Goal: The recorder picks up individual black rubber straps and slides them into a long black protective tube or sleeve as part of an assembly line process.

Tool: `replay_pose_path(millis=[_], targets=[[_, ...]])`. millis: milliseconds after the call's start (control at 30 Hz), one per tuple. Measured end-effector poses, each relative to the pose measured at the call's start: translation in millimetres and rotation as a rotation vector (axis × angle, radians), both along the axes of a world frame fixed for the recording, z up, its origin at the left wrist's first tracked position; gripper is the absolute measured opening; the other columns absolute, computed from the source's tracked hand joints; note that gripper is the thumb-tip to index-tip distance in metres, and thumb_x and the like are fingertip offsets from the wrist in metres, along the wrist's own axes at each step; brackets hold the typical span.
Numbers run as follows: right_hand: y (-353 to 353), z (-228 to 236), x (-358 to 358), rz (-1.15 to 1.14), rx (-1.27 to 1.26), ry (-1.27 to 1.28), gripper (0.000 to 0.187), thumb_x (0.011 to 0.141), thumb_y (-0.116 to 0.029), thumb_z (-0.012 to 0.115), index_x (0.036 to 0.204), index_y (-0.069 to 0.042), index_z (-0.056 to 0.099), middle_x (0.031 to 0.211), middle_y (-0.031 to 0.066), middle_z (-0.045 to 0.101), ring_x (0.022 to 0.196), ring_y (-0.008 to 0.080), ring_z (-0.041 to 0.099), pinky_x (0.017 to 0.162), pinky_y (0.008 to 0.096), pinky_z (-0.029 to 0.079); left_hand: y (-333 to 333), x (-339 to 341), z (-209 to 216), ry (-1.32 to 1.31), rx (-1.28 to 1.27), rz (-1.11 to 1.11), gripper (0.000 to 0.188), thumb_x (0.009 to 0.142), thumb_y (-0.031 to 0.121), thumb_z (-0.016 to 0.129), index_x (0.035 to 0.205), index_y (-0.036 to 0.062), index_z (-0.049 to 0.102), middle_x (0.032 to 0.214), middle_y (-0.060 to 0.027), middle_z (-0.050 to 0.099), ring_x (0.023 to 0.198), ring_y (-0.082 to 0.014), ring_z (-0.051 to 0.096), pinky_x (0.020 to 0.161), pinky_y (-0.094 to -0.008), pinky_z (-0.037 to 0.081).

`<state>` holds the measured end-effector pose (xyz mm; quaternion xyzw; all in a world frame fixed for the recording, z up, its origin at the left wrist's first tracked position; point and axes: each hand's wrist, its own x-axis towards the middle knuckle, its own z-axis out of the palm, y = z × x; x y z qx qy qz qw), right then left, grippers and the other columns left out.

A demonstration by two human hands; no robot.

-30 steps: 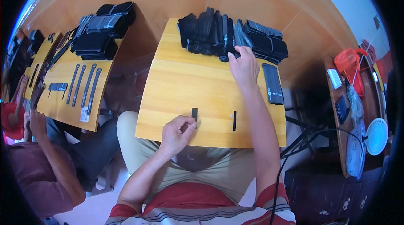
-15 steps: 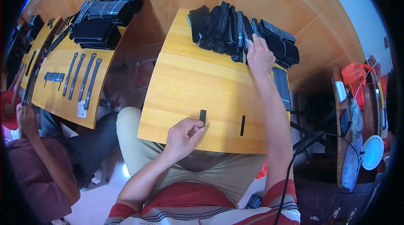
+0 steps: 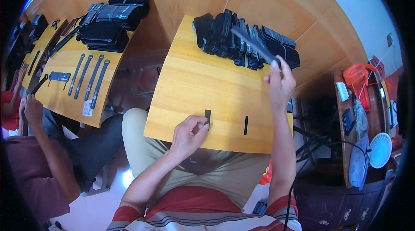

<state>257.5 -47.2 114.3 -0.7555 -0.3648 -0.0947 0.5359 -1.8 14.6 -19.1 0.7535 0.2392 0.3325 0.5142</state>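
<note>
My right hand (image 3: 282,81) pinches one end of a long dark grey strap (image 3: 255,46), which slants up and left in the air before the pile. My left hand (image 3: 189,135) rests at the near edge of the wooden table (image 3: 181,101). Its thumb and fingers are closed at the lower end of a short black strip (image 3: 208,115). A second short black strip (image 3: 246,125) lies to the right, apart from both hands. Behind the held strap, a row of folded black and grey straps (image 3: 216,32) lines the table's far edge.
Bundled black straps (image 3: 281,43) sit at the far right corner. On the left, another table (image 3: 60,99) holds stacked straps (image 3: 103,36) and several laid-out straps (image 3: 88,75); a co-worker (image 3: 39,162) sits there. A shelf with a red bag (image 3: 359,81) and small fan (image 3: 380,150) stands right.
My right hand has drawn back from the far pile with a dark grey strap in its fingers. My left hand stays at the short black strip.
</note>
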Motion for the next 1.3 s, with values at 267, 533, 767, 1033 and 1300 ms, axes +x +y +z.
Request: replay_pose_path(millis=[267,533,767,1033,1300], targets=[[-85.1,7.8,-104.9,0.353,-0.040,-0.007,0.029,0.087,-0.008,0.068,0.113,0.005,0.066,0.073,0.0092,0.065,0.063,0.0119,0.061,0.059,0.0254,0.049,-15.1,-11.7,71.1,-0.140,0.524,0.385,0.044,0.077,0.001,0.079,0.117,0.0007,0.062,0.122,-0.0141,0.061,0.087,-0.0225,0.065,0.070,-0.0322,0.054],[-113.0,38.3,-145.7,0.476,0.103,0.067,0.020,0.082,-0.003,0.075,0.098,0.005,0.067,0.079,0.0087,0.069,0.067,0.0102,0.063,0.060,0.0244,0.051,-43.0,-32.5,94.6,-0.084,0.685,0.049,0.035,0.075,0.011,0.082,0.105,0.0015,0.067,0.097,-0.0122,0.068,0.087,-0.0299,0.063,0.076,-0.0378,0.052],[-110.0,9.4,-141.7,0.733,0.103,0.319,0.040,0.083,-0.012,0.081,0.115,0.005,0.063,0.095,0.0120,0.065,0.075,0.0107,0.065,0.065,0.0229,0.053,-73.4,-39.0,74.1,-0.155,-0.202,-0.109,0.027,0.085,0.012,0.077,0.105,-0.0011,0.066,0.088,-0.0049,0.065,0.076,-0.0133,0.061,0.070,-0.0268,0.050],[-126.7,-56.5,-169.2,0.771,-0.091,0.631,0.033,0.093,-0.009,0.070,0.123,0.003,0.062,0.102,0.0105,0.072,0.091,0.0125,0.067,0.083,0.0275,0.054,-60.9,-42.9,66.8,-0.346,-0.679,-0.113,0.023,0.097,0.017,0.067,0.110,-0.0009,0.064,0.090,-0.0010,0.067,0.076,-0.0061,0.059,0.070,-0.0216,0.049],[-132.0,-86.3,-181.2,0.654,0.002,0.622,0.027,0.088,-0.007,0.075,0.112,0.003,0.067,0.091,0.0111,0.073,0.082,0.0112,0.067,0.073,0.0270,0.054,-73.5,-52.0,54.5,-0.267,-0.752,-0.256,0.021,0.096,0.011,0.068,0.113,0.0010,0.061,0.091,0.0009,0.063,0.082,-0.0054,0.058,0.073,-0.0215,0.049]])
